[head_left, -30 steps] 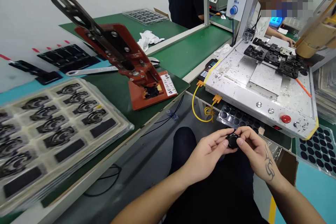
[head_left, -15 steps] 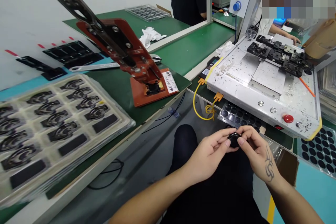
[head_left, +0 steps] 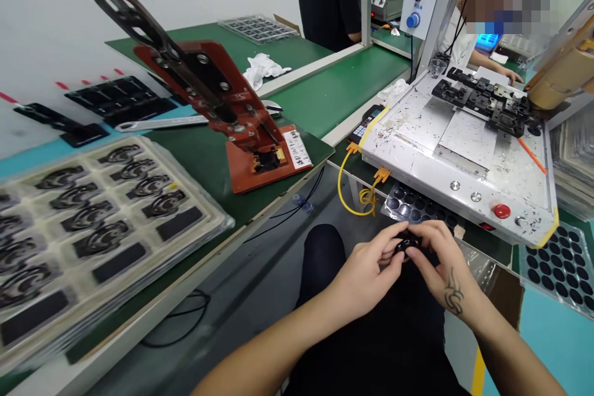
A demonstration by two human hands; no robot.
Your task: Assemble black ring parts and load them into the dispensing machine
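Above my lap, a small glossy black round part (head_left: 406,245) is held between both hands. The fingers of my left hand (head_left: 375,263) are closed on its left side, with the thumb along the near edge. My right hand (head_left: 439,260) grips it from the right, thumb and fingertips pressed against it. Fingers cover much of the part, so its exact kind cannot be made out. Just beyond the hands lies a clear tray (head_left: 394,198) of black discs, partly under the machine's edge.
A red toggle press (head_left: 241,127) stands on the green bench at left, beside a stacked tray (head_left: 153,238) of black curved parts and a wrench (head_left: 162,122). At right is a white machine (head_left: 417,154) with a red button (head_left: 502,211). Another disc tray (head_left: 559,266) lies far right. Two people sit beyond.
My right hand has turned and shifted slightly left around the black part, which now shows tilted and more covered by fingers. The whole view has shifted a little.
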